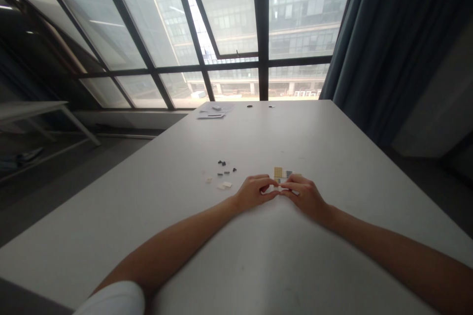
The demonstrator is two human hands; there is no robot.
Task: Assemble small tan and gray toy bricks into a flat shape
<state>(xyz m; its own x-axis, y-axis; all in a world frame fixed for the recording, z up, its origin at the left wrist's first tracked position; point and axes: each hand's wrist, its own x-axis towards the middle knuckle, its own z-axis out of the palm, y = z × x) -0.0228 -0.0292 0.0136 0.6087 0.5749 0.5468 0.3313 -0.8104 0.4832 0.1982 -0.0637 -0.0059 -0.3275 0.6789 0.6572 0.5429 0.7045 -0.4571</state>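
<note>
A flat yellow square piece [278,172] lies right of centre, just above left hand [253,192] and right hand [306,197]; fingers [293,186] narrowly parted, hold unclear.

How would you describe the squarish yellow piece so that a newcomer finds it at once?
On the long white table, look where the left hand and right hand come together. Just beyond their fingertips lies the squarish yellow piece. Its broad yellow face sets it apart from the grey piece to its right.

One left hand [254,192], one right hand [306,196], two tables [291,130], one yellow square [278,172], roughly five dark pieces [226,173], several pale pieces [227,184] too small to count.
</note>
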